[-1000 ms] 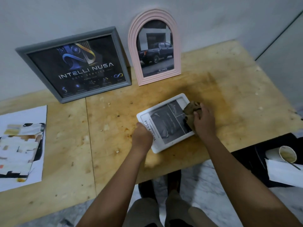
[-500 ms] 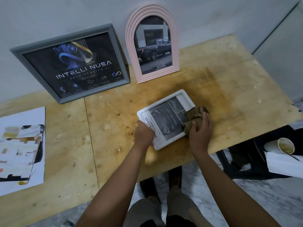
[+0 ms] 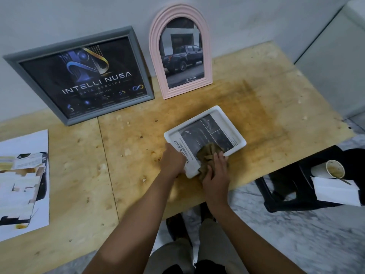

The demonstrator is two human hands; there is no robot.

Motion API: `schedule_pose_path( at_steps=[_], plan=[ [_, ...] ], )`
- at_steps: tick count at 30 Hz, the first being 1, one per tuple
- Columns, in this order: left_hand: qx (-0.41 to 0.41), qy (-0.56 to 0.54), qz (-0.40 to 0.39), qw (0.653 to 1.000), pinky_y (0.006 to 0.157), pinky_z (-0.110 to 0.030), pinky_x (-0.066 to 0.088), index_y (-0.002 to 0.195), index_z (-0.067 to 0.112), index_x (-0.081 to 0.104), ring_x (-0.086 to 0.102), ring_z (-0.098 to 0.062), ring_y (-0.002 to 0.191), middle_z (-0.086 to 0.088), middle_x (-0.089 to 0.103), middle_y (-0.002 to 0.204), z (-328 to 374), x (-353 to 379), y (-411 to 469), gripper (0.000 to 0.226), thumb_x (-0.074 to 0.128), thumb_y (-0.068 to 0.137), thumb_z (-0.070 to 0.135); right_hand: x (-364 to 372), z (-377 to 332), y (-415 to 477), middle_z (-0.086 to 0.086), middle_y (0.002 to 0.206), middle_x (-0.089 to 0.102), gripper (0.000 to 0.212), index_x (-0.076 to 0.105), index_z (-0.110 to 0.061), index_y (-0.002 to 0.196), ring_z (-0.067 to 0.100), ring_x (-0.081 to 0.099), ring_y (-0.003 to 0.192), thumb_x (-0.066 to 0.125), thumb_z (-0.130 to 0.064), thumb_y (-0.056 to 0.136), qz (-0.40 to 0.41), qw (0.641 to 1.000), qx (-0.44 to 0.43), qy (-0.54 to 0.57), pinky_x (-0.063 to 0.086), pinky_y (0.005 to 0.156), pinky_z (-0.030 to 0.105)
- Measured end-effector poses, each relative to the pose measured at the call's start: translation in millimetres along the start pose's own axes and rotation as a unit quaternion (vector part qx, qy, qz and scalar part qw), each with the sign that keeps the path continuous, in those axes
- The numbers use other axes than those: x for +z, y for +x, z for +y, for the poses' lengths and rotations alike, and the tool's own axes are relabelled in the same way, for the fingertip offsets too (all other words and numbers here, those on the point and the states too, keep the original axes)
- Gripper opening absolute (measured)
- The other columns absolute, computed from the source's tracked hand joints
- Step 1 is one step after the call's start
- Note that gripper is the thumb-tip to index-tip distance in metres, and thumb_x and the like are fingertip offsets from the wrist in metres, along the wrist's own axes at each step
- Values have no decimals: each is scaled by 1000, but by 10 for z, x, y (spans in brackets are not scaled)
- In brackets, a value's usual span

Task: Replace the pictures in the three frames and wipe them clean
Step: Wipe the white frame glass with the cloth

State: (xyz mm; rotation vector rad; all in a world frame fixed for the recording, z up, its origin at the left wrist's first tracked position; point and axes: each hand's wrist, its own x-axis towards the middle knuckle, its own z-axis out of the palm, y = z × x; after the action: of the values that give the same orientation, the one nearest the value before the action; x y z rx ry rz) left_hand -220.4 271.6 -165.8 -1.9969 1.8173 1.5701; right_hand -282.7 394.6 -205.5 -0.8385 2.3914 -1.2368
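Note:
A white rectangular frame (image 3: pixel 227 123) with a dark car picture lies flat near the front edge of the plywood table (image 3: pixel 256 99). My left hand (image 3: pixel 172 162) grips its near left corner. My right hand (image 3: pixel 216 173) presses a crumpled brown cloth (image 3: pixel 208 153) on the frame's near edge, fingers curled over the cloth. A grey frame (image 3: pixel 83 80) with a dark "INTELLI NUSA" poster and a pink arched frame (image 3: pixel 180 51) with a pickup truck picture lean upright against the wall at the back.
Loose printed sheets (image 3: pixel 21 184) lie at the table's left end. A black stool (image 3: pixel 300 186) to the right carries a paper cup (image 3: pixel 334 169) with a spoon and a white paper (image 3: pixel 335 191). My legs are under the table's front edge.
My right hand has dragged the cloth from the frame's right side across the glass to its near edge. My left hand has kept its hold on the corner.

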Motion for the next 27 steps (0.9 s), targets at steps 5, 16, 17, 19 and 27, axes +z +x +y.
schedule_pose_path(
  at_steps=[5,16,17,19,27],
  plan=[
    [19,-42,-8,999,68,-52,57,103,15,29,62,-35,79,-6,49,84,12,-23,-48,23,44,87,8,6,42,-124,12,143,43,40,52,-1,129,25,24,138,44,5,91,-30,996,-75,-28,27,111,36],
    [60,-43,-16,997,57,-43,58,66,17,43,61,-32,67,-7,54,68,40,-118,-75,27,41,86,-1,-424,278,170,-4,125,60,39,63,-16,119,7,48,124,58,-5,82,-215,943,-253,-31,39,104,22],
    [71,-40,-10,997,53,-39,57,67,17,44,61,-28,63,-6,54,68,18,-104,-73,26,41,86,0,-518,262,261,-11,121,61,39,63,-23,118,0,52,117,59,-11,81,-248,939,-237,-14,42,100,22],
    [105,-33,9,994,46,-30,49,71,14,46,56,-20,56,-3,54,67,-46,-59,-76,19,41,85,3,-677,137,455,-21,109,62,33,63,-34,112,-6,58,103,58,-26,80,-295,940,-173,13,49,88,20],
    [107,-53,162,980,65,-29,36,107,8,45,45,-17,81,-3,41,101,-130,169,-151,19,48,88,9,-737,-272,1394,9,114,57,31,55,-10,122,19,52,100,46,-15,93,-70,995,-68,33,42,83,24]
  ],
)
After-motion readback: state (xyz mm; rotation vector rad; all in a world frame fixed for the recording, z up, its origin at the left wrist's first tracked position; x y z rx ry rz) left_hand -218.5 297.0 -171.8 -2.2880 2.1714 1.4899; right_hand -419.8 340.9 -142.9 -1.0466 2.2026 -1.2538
